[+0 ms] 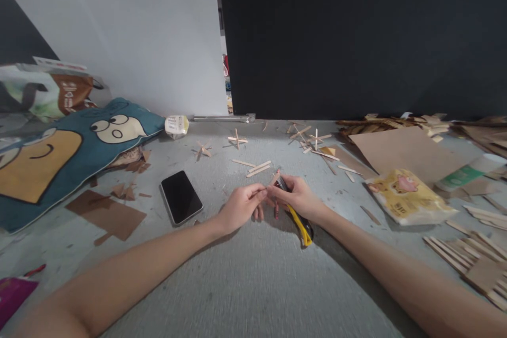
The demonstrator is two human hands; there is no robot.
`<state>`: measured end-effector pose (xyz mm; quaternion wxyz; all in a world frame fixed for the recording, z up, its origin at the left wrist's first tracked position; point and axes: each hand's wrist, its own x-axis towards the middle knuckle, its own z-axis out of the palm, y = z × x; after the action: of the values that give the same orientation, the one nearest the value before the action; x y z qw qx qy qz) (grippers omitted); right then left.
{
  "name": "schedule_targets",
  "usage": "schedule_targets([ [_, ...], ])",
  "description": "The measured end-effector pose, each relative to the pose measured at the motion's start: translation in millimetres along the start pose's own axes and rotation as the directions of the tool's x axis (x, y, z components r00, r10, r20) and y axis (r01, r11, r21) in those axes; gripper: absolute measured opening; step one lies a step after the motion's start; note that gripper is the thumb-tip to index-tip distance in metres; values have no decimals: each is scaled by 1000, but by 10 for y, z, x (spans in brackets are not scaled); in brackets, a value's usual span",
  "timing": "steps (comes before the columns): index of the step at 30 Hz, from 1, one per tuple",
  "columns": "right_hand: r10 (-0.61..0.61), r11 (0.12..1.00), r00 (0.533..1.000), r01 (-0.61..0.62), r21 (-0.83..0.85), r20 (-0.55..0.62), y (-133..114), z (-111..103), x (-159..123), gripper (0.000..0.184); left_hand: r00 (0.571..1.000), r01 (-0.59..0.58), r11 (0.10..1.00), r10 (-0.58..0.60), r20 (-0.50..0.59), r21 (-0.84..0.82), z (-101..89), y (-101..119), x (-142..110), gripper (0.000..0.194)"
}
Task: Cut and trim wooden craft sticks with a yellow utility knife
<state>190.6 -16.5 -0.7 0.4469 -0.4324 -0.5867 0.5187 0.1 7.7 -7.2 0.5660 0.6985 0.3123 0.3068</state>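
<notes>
My right hand (pixel 298 195) is closed around a yellow and black utility knife (pixel 303 228), whose handle points back toward me. My left hand (pixel 242 205) has its fingers pinched together against the fingertips of the right. From between the two hands a pale flat strip (pixel 275 177), apparently a wooden craft stick, pokes upward; most of it is hidden by fingers. A small dark red piece (pixel 277 212) shows below the right fingers, too small to name. Just beyond the hands, loose craft sticks (pixel 259 169) lie on the grey table (pixel 222 285).
Crossed stick pieces (pixel 237 140) stand farther back. To the left are a phone (pixel 181 197), cardboard scraps (pixel 106 214) and a blue cushion (pixel 99 142). At right lie a yellow packet (pixel 407 196), a cardboard sheet (pixel 404 153) and a stick bundle (pixel 471 259). A dark panel (pixel 356 37) rises behind.
</notes>
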Motion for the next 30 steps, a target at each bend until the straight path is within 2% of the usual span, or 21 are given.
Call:
schedule_targets([
  [4, 19, 1000, 1000, -19, -1, -19, -5, 5, -22, 48, 1000, 5, 999, -4, 11, -45, 12, 19, -11, 50],
  [9, 43, 981, 999, -36, 193, -30, -12, -17, -5, 47, 997, -14, 998, 9, -74, -67, 14, 28, 3, 49],
  [11, 21, 953, 992, 17, 302, -121, -63, -44, 24, 43, 992, -22, 995, 10, -123, -96, 12, 30, 15, 49],
  [13, -19, 932, 967, 109, 346, -255, -130, -72, 40, 38, 987, -24, 993, 5, -162, -119, 10, 31, 21, 49],
  [15, -119, 947, 922, 217, 236, -369, -168, -101, 21, 36, 984, -23, 991, -2, -181, -134, 6, 23, 19, 49],
  [17, -290, 955, 860, 287, -72, -419, -143, -134, -32, 38, 983, -21, 991, -3, -181, -133, -1, 3, 14, 49],
  [18, -403, 909, 826, 312, -276, -395, -107, -151, -64, 40, 981, -33, 993, 9, -195, -117, -4, -11, 11, 48],
  [20, -557, 724, 803, 346, -597, -210, -11, -185, -121, 40, 966, -76, 996, 60, -250, -54, -12, -34, 7, 46],
  [22, -627, 499, 779, 423, -756, 22, 83, -209, -152, 42, 943, -128, 992, 121, -310, 1, -16, -42, 6, 43],
  [24, -642, 352, 748, 485, -801, 171, 148, -219, -156, 44, 929, -175, 985, 166, -331, 5, -14, -30, 6, 39],
  [26, -650, 331, 736, 500, -800, 190, 185, -219, -143, 43, 924, -225, 974, 207, -323, -19, -7, -6, 5, 36],
  [30, -623, 468, 770, 510, -722, 140, 217, -224, -118, 31, 904, -299, 953, 267, -334, -47, 11, 24, -4, 34],
])
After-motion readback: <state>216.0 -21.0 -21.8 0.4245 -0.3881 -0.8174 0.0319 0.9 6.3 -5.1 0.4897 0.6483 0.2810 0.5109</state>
